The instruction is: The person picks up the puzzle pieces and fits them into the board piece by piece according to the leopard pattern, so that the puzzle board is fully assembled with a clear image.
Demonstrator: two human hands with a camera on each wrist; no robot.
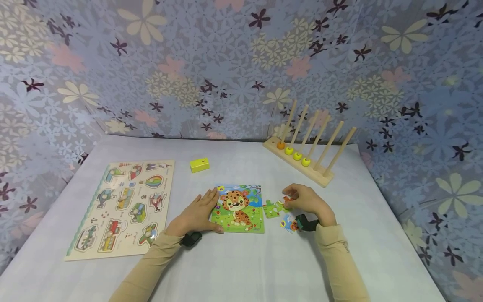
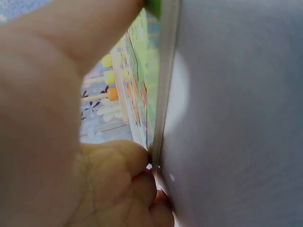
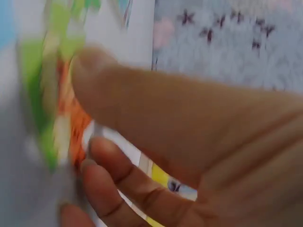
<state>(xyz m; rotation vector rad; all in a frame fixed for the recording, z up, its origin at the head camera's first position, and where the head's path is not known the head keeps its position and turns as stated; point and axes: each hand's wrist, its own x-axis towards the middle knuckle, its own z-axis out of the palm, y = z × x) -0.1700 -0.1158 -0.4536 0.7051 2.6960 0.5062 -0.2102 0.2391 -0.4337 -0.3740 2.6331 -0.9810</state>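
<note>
While the right hand (image 1: pixel 305 199) is pinching an orange, dark-spotted jigsaw piece (image 3: pixel 77 126), the square leopard puzzle (image 1: pixel 239 209) is lying leftward, mid-frame.

Bright head view, blurry right wrist view.

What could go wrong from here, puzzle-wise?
1. The black wrist camera sits close to the blue-and-orange flat jigsaw piece and might sweep it aside.
2. The right hand pinches an orange, dark-spotted jigsaw piece near a green flat jigsaw piece, which lifting might drag.
3. The left hand touches the square leopard-picture puzzle board's left edge; a push could shift it.
</note>
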